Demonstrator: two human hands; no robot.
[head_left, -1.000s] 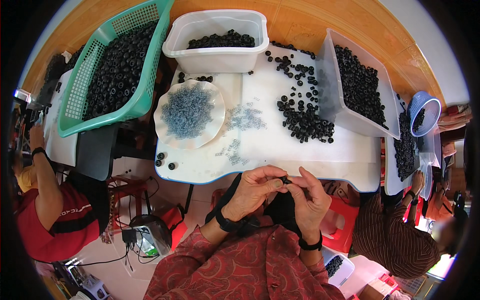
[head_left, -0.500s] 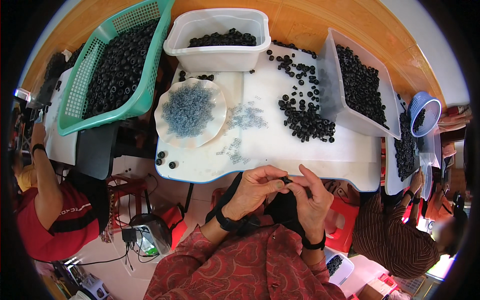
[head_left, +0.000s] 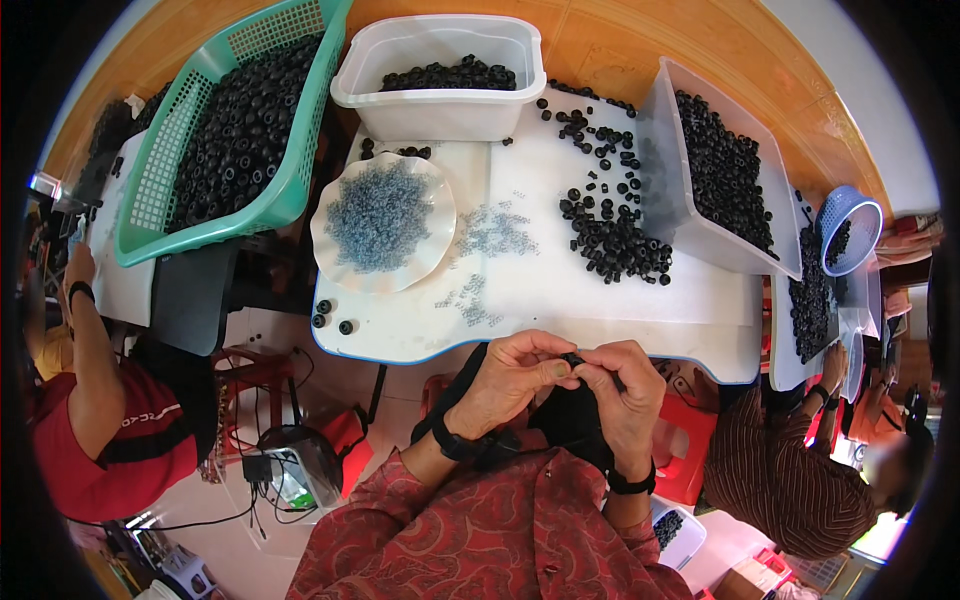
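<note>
At the table's front edge my two hands meet around a small black plastic part (head_left: 571,359), mostly covered by fingertips. My left hand (head_left: 515,375) pinches it between thumb and fingers. From the other side my right hand (head_left: 622,392) presses on it, its fingers curled inward. Beyond my hands lie small clear springlike pieces (head_left: 470,302) in loose clusters on the white table (head_left: 610,325). A scalloped white plate (head_left: 330,262) carries a heap of the same clear pieces. Farther right is a pile of black parts (head_left: 622,247).
Black parts fill a green basket (head_left: 290,205), a white tub (head_left: 440,118) and a translucent bin (head_left: 660,200). Several loose black rings (head_left: 321,313) sit at the table's left corner. People work at left (head_left: 110,430) and right (head_left: 780,470). Cables (head_left: 262,490) lie below left.
My right fingers, raised and spread before, have curled down onto the black part. My left hand keeps its pinch. The view has shifted slightly.
</note>
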